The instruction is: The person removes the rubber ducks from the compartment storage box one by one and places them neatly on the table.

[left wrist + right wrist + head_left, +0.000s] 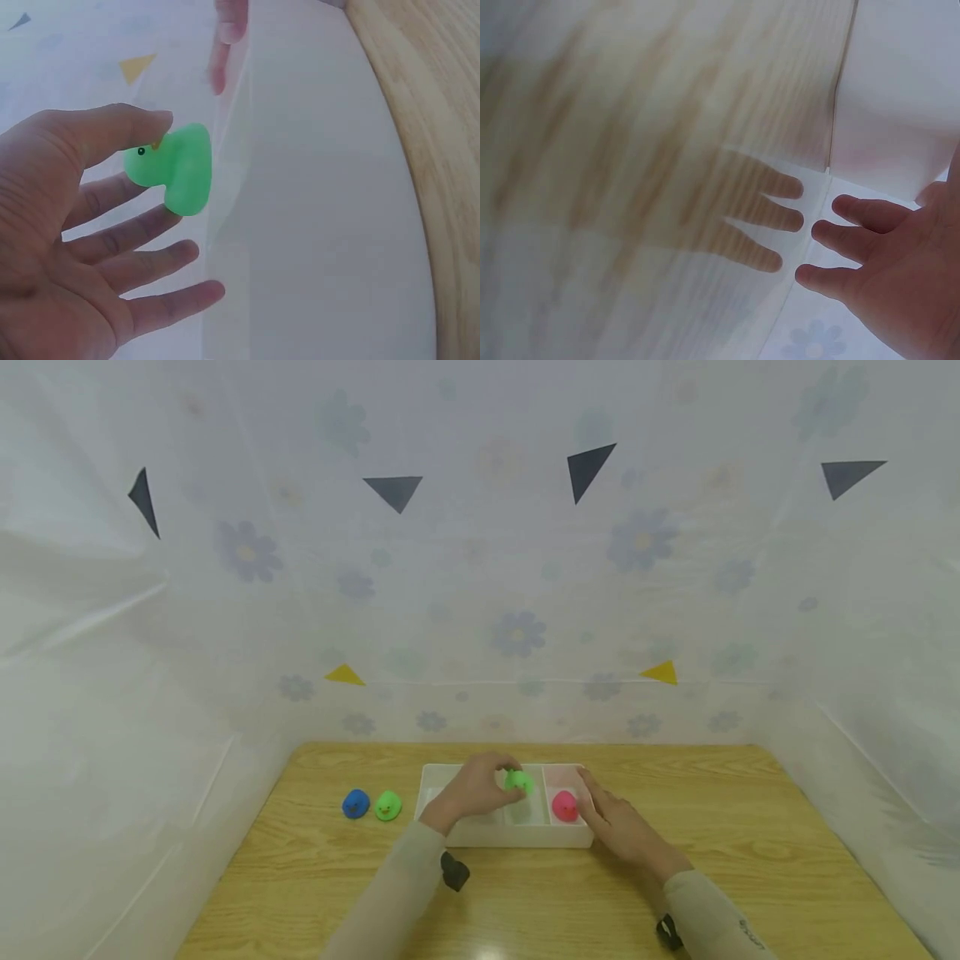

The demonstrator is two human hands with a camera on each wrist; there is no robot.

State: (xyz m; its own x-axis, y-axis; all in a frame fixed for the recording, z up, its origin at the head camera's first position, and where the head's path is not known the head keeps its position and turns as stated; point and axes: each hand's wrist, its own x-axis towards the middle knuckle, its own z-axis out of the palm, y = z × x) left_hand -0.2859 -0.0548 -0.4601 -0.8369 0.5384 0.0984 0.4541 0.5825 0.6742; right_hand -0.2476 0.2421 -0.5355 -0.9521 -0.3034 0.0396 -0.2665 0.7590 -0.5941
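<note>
My left hand pinches a green rubber duck between thumb and fingers, its other fingers spread in the left wrist view. In the head view that duck is above the middle part of a white divided tray. A pink rubber duck sits in the tray's right compartment. At the tray's right end is my right hand, its fingers stretched along the end wall. The right wrist view shows those fingers straight and holding nothing, with the tray wall beside them.
Left of the tray, a blue rubber duck and a second green rubber duck stand side by side on the wooden table. Behind the table hangs a flower-patterned white sheet, which also encloses both sides.
</note>
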